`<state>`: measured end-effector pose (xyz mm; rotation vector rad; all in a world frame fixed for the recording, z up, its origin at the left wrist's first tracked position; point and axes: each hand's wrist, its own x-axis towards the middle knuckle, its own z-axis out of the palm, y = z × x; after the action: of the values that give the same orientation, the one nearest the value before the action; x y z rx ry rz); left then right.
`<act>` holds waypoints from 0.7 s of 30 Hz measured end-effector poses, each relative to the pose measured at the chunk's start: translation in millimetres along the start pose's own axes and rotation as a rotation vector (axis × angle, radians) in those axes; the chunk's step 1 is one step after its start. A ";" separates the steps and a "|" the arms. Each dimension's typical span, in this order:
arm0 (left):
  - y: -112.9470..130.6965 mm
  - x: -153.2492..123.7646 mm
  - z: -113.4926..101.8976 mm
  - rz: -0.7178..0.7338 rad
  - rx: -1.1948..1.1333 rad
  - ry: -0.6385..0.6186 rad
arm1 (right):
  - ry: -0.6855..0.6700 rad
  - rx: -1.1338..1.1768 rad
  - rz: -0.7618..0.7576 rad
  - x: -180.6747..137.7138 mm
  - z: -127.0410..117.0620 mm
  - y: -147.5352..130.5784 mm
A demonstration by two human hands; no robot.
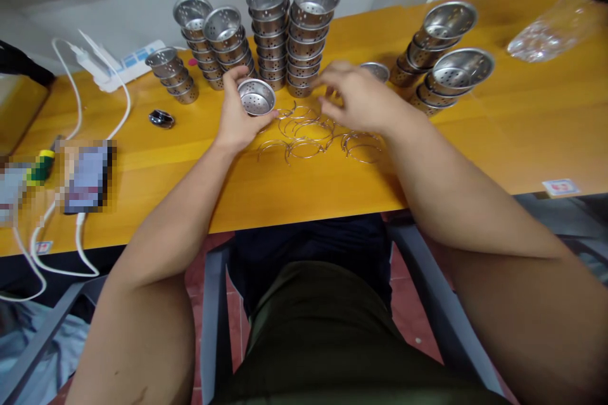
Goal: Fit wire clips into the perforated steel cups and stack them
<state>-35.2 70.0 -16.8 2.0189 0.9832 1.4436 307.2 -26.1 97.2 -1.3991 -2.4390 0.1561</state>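
My left hand (240, 115) is wrapped round a small perforated metal cup (257, 99), its mouth tipped up toward me. To the right, my right hand (354, 96) hangs over the table with its fingers bent and a little apart, and I see nothing between them. Several thin curved wire rings (306, 133) lie loosely on the table below and between the hands. Just behind the right hand, another metal cup (377, 71) is partly hidden. A tall stack of perforated cups (308, 38) stands right behind the wires, close to the right fingertips.
More cup stacks stand at the back left (178, 79) and at the right (444, 82). A power strip (133, 63), a small dark shiny object (161, 118), a phone (88, 177) and white cables lie left. A clear plastic bottle (546, 31) lies at the far right.
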 end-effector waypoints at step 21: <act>11.6 -6.2 6.3 -0.003 -0.012 -0.040 | 0.003 0.109 -0.029 7.9 23.3 16.3</act>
<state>-27.2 58.1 -14.4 2.0286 0.9584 1.3989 309.1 -9.4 72.8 -1.3154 -2.4082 0.2760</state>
